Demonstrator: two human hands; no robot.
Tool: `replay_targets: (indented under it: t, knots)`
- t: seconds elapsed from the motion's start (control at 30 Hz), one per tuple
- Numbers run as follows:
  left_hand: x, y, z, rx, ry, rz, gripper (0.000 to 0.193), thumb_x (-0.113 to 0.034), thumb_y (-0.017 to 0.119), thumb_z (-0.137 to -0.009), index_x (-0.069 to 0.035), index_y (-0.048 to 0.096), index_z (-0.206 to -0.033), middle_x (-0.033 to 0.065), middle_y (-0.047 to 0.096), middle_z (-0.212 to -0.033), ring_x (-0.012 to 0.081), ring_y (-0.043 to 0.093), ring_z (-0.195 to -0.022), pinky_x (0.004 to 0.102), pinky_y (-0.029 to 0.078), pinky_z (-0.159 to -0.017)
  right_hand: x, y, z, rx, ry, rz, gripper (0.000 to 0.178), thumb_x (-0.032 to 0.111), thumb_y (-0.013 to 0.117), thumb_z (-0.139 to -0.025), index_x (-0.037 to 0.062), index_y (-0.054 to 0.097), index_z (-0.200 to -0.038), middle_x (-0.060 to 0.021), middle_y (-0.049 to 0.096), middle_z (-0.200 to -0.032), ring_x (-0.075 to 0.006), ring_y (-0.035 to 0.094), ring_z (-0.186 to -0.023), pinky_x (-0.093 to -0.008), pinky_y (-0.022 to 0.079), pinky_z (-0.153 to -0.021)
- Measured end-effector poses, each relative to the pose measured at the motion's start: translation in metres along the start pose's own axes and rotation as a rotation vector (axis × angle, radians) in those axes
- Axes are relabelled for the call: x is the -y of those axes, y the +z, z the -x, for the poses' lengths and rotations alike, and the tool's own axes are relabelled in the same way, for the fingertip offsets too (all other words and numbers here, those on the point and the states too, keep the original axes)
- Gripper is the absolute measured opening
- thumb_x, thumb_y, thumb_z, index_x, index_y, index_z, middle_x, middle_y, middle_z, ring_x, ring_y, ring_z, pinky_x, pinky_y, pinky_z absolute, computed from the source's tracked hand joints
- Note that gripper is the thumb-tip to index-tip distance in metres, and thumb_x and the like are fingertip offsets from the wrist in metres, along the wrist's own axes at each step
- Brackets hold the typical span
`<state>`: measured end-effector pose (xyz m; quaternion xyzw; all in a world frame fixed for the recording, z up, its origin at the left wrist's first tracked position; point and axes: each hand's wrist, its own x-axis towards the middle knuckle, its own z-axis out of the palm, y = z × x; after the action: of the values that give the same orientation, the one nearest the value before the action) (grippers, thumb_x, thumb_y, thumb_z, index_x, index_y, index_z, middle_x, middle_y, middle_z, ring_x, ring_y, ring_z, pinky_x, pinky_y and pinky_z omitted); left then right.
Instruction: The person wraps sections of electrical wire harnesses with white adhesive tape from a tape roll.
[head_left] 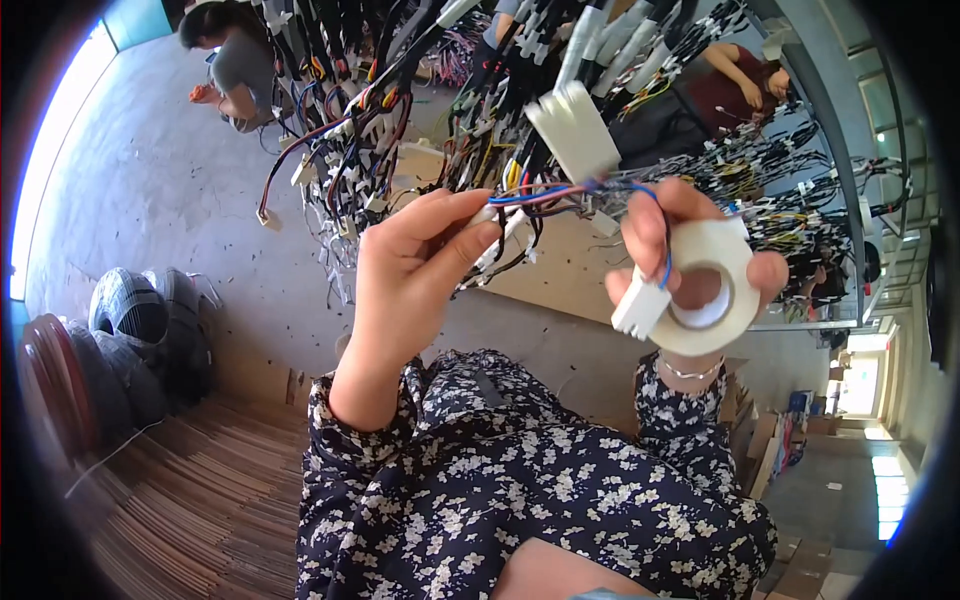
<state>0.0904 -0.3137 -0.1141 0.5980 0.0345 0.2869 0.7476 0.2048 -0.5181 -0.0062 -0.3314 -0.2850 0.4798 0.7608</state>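
Observation:
My left hand (405,275) pinches a thin bundle of blue, pink and dark wires (545,195) between thumb and fingertips. My right hand (655,225) is closed around a roll of whitish tape (735,300), with its fingers on both sides of the ring. A blue wire runs over the right fingers down to a small white connector (642,306), which hangs beside the roll. Between and above the hands, a larger flat white connector block (575,130) is close to the wires. Whether it is joined to the held bundle, I cannot tell.
Thick hanging bunches of wire harnesses (350,130) fill the space ahead. Beyond them are a seated person (240,75) at left and another person (735,85) at right. Wrapped coils (130,310) stand at left above stacked flat cardboard (190,480). A metal frame (845,150) rises at right.

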Motion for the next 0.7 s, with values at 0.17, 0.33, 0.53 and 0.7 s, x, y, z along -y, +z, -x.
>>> replay_targets:
  t: [0.17,0.33,0.53,0.7]
  knots:
    - [-0.008,-0.006,-0.003,0.007,-0.183,0.147,0.025,-0.003,0.072,-0.096,0.009,0.069,-0.118,-0.0015,0.066,-0.092,0.0032,0.055,-0.079,0.0183,0.042,-0.066,0.008,-0.016,-0.013,0.121,0.001,-0.078,0.094,0.035,0.066,-0.081,-0.0055,0.029,-0.158,-0.0218,0.046,-0.141,-0.0199,0.051,-0.089,-0.0401,0.043,-0.072]
    - [0.000,-0.014,-0.001,0.004,-0.130,0.148,0.028,-0.002,0.071,-0.096,0.009,0.067,-0.121,0.0028,0.070,-0.100,0.0046,0.062,-0.088,0.0181,0.048,-0.073,-0.002,-0.026,-0.009,0.129,0.027,-0.033,0.097,0.033,0.067,-0.080,-0.0055,0.025,-0.159,-0.0266,0.049,-0.139,-0.0214,0.057,-0.089,-0.0415,0.046,-0.073]
    - [0.004,-0.041,-0.024,0.156,-0.196,0.218,0.040,-0.008,0.065,-0.088,0.004,0.057,-0.126,0.0035,0.069,-0.106,0.0089,0.063,-0.093,0.0220,0.046,-0.079,-0.022,-0.063,-0.003,-0.306,-0.122,0.533,0.072,0.030,0.067,-0.077,-0.0064,0.048,-0.137,-0.0242,0.057,-0.132,-0.0188,0.061,-0.086,-0.0306,0.050,-0.076]
    - [0.018,-0.019,-0.029,0.088,-0.102,0.069,0.047,0.000,0.076,-0.083,0.000,0.053,-0.124,0.0034,0.064,-0.105,0.0087,0.063,-0.093,0.0238,0.051,-0.084,-0.049,-0.071,-0.001,-0.294,-0.033,0.610,0.068,0.033,0.062,-0.076,-0.0080,0.056,-0.130,-0.0208,0.056,-0.135,-0.0161,0.061,-0.086,-0.0309,0.051,-0.077]
